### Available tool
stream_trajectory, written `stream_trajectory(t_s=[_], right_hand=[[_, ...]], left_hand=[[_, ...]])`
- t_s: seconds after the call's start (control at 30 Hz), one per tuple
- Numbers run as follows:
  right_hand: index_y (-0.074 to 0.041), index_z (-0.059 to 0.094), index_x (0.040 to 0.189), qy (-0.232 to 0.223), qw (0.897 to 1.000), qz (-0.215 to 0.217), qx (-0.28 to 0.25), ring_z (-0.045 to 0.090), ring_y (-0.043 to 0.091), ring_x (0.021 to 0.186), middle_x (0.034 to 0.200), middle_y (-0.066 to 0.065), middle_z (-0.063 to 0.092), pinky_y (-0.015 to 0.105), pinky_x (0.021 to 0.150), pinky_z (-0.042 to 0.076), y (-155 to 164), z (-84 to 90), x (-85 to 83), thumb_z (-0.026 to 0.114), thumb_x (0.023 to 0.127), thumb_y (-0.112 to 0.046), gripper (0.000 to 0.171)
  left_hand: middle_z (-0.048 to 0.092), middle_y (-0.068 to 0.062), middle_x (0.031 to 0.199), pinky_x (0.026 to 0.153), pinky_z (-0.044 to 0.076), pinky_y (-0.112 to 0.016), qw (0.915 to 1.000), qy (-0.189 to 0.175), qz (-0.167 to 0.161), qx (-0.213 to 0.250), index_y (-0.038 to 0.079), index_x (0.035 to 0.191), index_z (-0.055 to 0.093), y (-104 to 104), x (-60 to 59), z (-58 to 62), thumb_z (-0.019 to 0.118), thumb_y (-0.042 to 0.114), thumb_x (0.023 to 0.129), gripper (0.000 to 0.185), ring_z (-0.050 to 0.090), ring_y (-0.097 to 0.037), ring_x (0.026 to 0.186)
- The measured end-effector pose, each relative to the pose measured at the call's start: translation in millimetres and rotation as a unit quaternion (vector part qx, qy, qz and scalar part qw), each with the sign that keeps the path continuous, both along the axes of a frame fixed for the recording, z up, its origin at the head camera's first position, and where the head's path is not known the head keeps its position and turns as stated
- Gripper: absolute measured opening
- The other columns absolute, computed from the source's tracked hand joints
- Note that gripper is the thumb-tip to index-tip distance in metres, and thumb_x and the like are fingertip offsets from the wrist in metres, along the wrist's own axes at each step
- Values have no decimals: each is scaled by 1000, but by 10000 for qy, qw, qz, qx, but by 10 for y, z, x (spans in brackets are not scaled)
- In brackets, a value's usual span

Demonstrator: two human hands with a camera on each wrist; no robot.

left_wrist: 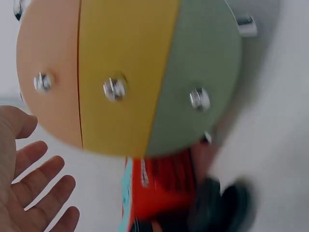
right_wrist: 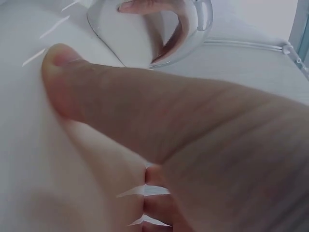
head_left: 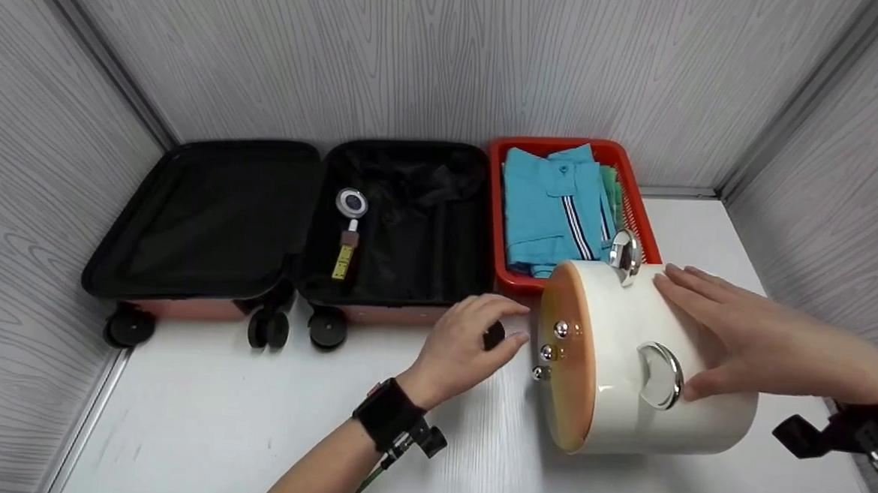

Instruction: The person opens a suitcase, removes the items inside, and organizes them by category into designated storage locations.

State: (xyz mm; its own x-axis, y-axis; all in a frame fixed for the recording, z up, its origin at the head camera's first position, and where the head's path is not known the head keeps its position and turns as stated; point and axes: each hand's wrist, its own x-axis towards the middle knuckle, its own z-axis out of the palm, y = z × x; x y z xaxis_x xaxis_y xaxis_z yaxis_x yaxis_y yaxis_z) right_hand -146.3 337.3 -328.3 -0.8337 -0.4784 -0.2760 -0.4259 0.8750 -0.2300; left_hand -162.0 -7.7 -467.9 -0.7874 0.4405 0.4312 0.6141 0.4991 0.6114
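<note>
A cream round container (head_left: 629,339) lies on its side on the white table. Its coloured bottom disc (head_left: 564,373) with metal studs faces left. My right hand (head_left: 742,337) rests on the upper side, fingers straight, thumb beside a chrome handle (head_left: 661,375). In the right wrist view the thumb (right_wrist: 145,111) presses the cream wall below that handle (right_wrist: 193,29). My left hand (head_left: 471,342) hovers just left of the disc, fingers loosely curled, holding nothing. The left wrist view shows the orange, yellow and green disc (left_wrist: 130,72) close up and my spread fingers (left_wrist: 34,193).
An open black suitcase (head_left: 215,220) lies at the back left, a small white and yellow gadget (head_left: 350,230) inside it. A red basket (head_left: 647,220) with folded blue clothes (head_left: 554,207) stands behind the container. A suitcase wheel (head_left: 493,336) sits by my left hand. Grey walls surround the table.
</note>
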Motion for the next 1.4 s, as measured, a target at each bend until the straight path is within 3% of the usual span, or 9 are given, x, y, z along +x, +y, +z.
stream_trajectory(t_s=[0.27,0.63,0.9,1.13,1.4], right_hand=[[-7,25,163,99,9999,48,-87,20,45,151,166,21,22,68,112,27,16,-27,4,92,64,-55,129],[-9,26,163,112,9994,123,-317,19,45,151,167,18,22,68,112,26,31,-38,16,93,65,-54,127],[-8,27,162,195,9986,232,-440,19,46,151,166,20,24,65,115,24,56,-64,15,94,64,-52,127],[-9,24,163,55,9992,103,-375,17,45,151,167,18,21,67,114,24,42,-61,21,93,65,-52,127],[-9,24,163,58,9995,71,-310,18,44,151,166,19,22,69,113,25,32,-59,33,92,66,-55,127]], left_hand=[[66,7,125,96,49,-25,9976,-512,-169,426,17,134,66,323,42,59,66,41,101,40,60,-8,112],[68,9,108,83,48,-16,9954,-450,-137,833,16,120,72,478,61,32,72,32,98,27,58,0,97],[68,11,110,89,48,-21,9943,-421,-145,973,18,120,72,402,84,13,69,33,100,26,59,0,100],[67,9,111,79,53,-30,9921,-486,-91,1149,19,121,71,218,111,-9,68,34,101,26,60,-6,98],[65,8,112,78,55,-24,9878,-675,-91,1403,18,123,70,-40,150,-31,68,32,101,26,65,-14,98]])
